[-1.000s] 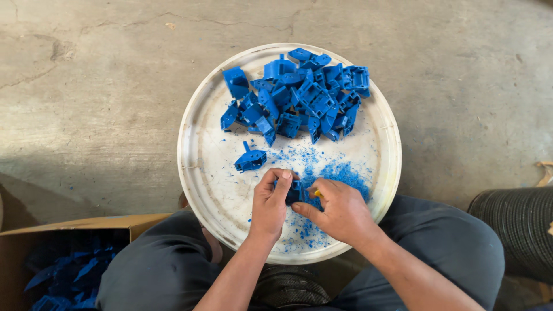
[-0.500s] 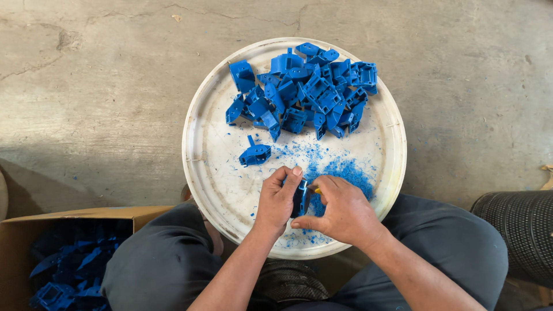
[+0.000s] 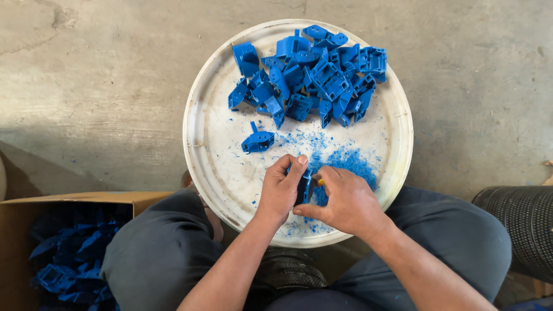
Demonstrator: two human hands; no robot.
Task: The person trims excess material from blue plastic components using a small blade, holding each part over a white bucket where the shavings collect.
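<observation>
My left hand (image 3: 280,192) grips a small blue plastic part (image 3: 303,187) over the near side of a round white tray (image 3: 207,173). My right hand (image 3: 344,200) presses against the same part from the right, with a small yellowish tool tip (image 3: 318,182) just showing between its fingers. A heap of several blue plastic parts (image 3: 314,75) lies on the tray's far side. One blue part (image 3: 257,140) lies apart, left of centre. Blue shavings (image 3: 345,158) are scattered beside my right hand.
A cardboard box (image 3: 52,201) holding more blue parts (image 3: 63,259) stands at the lower left beside my knee. A black ribbed cylinder (image 3: 521,224) sits at the right edge. The tray rests on a concrete floor (image 3: 92,86) in front of my legs.
Both hands stay together on the small blue part, with only slight shifts of the fingers. The view has drifted a little, so the tray sits slightly more to the right.
</observation>
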